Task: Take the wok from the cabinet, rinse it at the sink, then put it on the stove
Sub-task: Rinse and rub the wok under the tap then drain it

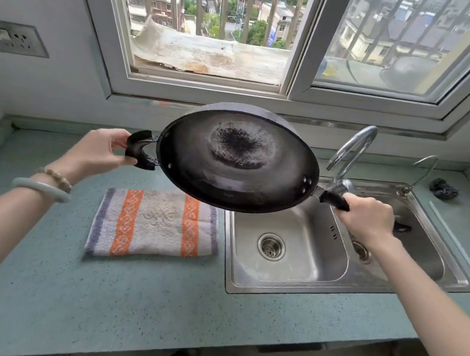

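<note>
Nearest, the blue-green counter [157, 300] runs the full width of the view. A striped towel [153, 224] lies folded flat on it, just left of the steel sink [289, 288], which is set toward the counter's right end and has two basins, each with a drain.

Above these, both hands hold the wok [235, 160] off the counter. The left hand [100, 149], with two bracelets [41, 186] at the wrist, pinches the short loop handle [140, 153] between thumb and fingers. The right hand [368, 218] is wrapped round the long handle [336, 200], fingers curled fully about it, over the right basin.

The wok is tilted, its inside turned toward the camera. Its lower rim hangs over the towel's far right corner and the sink's left basin. A dark burnt patch marks its centre.

Behind it a curved tap [352, 149] rises at the sink's far edge. A dark scouring pad [444, 189] sits near the counter's far right corner. A window [203, 84] spans the back wall, and a socket [16, 39] is on the wall at left.
</note>
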Motion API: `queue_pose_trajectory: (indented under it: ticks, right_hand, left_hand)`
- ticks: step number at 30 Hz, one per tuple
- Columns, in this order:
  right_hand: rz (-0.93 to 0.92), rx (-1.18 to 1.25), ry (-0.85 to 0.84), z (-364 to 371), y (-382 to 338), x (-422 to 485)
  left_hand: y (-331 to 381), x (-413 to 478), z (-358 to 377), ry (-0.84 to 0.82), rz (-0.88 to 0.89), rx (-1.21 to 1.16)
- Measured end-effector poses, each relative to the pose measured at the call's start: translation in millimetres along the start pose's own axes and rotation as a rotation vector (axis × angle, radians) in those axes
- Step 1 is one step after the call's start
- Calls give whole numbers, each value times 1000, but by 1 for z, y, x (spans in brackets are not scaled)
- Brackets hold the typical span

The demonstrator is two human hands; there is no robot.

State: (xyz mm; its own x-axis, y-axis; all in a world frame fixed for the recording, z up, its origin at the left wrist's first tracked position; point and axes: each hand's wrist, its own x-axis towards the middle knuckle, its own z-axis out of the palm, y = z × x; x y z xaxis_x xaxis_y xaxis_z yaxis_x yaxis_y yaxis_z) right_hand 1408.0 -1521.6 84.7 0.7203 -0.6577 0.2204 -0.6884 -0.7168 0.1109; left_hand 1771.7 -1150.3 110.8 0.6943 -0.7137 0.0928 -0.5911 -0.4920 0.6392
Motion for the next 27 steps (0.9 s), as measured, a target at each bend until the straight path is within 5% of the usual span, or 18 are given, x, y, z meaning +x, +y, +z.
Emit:
queue_pose_trajectory:
  ticks: [16, 27]
  right_hand:
    - [58, -145, -107, 44, 163, -58]
    - [-89, -65, -176, 24, 155, 1]
  left_hand:
    - [93, -11, 183, -58, -71, -19]
    - [104, -25, 134, 3, -215, -31]
